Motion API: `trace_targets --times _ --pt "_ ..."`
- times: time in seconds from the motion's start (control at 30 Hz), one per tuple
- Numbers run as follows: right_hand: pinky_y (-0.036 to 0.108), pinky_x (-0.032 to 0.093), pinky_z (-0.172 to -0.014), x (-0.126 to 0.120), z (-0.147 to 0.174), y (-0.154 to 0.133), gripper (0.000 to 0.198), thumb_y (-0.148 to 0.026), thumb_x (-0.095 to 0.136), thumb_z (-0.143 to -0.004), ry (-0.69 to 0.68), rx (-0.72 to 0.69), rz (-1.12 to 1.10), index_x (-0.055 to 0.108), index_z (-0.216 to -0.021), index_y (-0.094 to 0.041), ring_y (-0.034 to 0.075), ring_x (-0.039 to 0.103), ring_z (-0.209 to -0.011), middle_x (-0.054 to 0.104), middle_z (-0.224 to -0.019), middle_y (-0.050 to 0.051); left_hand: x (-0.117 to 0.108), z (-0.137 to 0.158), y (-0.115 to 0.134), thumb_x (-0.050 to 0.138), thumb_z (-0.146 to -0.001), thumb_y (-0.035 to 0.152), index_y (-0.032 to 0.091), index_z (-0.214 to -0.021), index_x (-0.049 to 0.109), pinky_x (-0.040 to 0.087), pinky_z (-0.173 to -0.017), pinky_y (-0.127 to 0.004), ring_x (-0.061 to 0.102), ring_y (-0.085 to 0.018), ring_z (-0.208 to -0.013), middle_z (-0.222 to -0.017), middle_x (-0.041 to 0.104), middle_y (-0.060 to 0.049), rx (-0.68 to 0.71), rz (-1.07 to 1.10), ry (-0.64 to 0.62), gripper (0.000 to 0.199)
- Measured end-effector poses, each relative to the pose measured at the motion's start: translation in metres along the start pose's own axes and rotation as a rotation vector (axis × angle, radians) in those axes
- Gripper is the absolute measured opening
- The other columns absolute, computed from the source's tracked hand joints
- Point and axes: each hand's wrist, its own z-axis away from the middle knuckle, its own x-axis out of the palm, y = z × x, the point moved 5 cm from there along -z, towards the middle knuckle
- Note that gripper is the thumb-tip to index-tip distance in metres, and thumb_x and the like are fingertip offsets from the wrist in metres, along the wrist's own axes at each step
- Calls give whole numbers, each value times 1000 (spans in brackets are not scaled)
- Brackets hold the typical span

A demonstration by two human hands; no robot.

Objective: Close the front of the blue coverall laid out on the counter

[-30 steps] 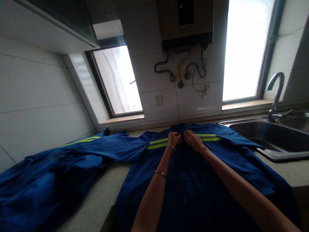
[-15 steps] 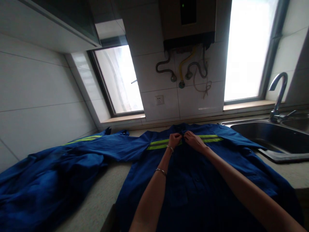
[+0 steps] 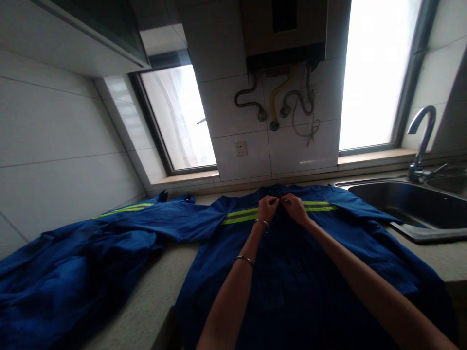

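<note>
A: Where does the blue work jacket (image 3: 226,272) lie?
B: Right under both hands, spread over the counter (image 3: 171,277). Its body runs from the fingertips back toward the wearer, beneath the forearms.

A: How would it handle?
B: Soft and limp, I'd judge, fairly light, not fragile or especially slippery. The cloth looks sturdy but would fold and slide out of line if tugged, so the front opening (image 3: 280,192), between the hands, seems the best place to pinch.

A: And the left hand (image 3: 268,208)?
B: Nearly closed, thumb against curled fingers, pinching cloth at that opening. A lime stripe (image 3: 241,215) runs out to its left; farther left lies a second blue garment (image 3: 73,257).

A: The right hand (image 3: 294,208)?
B: Just beside the left, fingers bent inward, gripping the opening's other side. Whether a button sits between the fingertips is too small to tell. The sink (image 3: 397,194) is well off to its right.
</note>
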Motion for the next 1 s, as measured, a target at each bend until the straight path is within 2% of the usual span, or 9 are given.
trace_targets --times 0.13,0.23,0.3,0.43,0.53,0.67,0.83,1.0 --pt "28 47 -72 -12 -5 18 16 -25 53 -77 103 113 -123 66 -82 -18 16 60 -78 65 -84 4 1 2 -6 52 -81 46 9 -83 65 41 -43 -20 56 -10 -50 -66 63 -3 -286 261 -240 39" --pt "28 48 -71 -20 -6 20 17 -25 52 -76 136 112 -127 66 -83 -17 16 60 -78 64 -85 5 5 15 0 58 -72 55 9 -69 62 37 -39 -19 54 -10 -45 -57 61 -2 -294 215 -480 46" --pt "28 48 -70 -21 -6 17 18 -24 51 -76 126 91 -110 67 -83 -18 16 60 -78 64 -85 5 10 25 4 65 -66 52 10 -59 59 34 -39 -19 51 -10 -43 -50 56 1 -248 110 -593 43" --pt "28 47 -71 -19 -4 10 18 -21 50 -76 87 56 -72 67 -81 -18 16 59 -76 64 -83 5 14 41 4 65 -67 38 10 -56 58 30 -40 -18 46 -7 -42 -44 49 5 -224 5 -566 31" --pt "27 47 -70 -17 -2 7 18 -19 50 -75 44 40 -66 67 -81 -17 15 59 -74 64 -82 4 14 49 2 62 -70 38 11 -61 59 30 -39 -19 45 -8 -38 -43 50 5 -298 65 -589 29" --pt "27 46 -70 -19 -2 -2 15 -21 53 -76 -9 24 -36 67 -81 -17 14 58 -73 62 -84 4 13 55 2 68 -63 37 13 -55 54 31 -38 -20 43 -8 -36 -43 50 4 -345 177 -666 29" --pt "25 44 -72 -34 3 -42 14 -27 56 -79 -51 -8 176 68 -83 -21 14 57 -79 59 -94 4 12 54 -3 69 -61 40 14 -51 50 28 -37 -20 40 -7 -35 -41 47 5 -427 282 -601 34" --pt "22 41 -65 -39 40 -87 15 -26 50 -84 -297 -160 331 65 -87 -22 12 56 -75 58 -93 2 12 55 -5 69 -62 41 15 -53 50 25 -37 -20 37 -6 -35 -41 44 6 -487 369 -538 34"
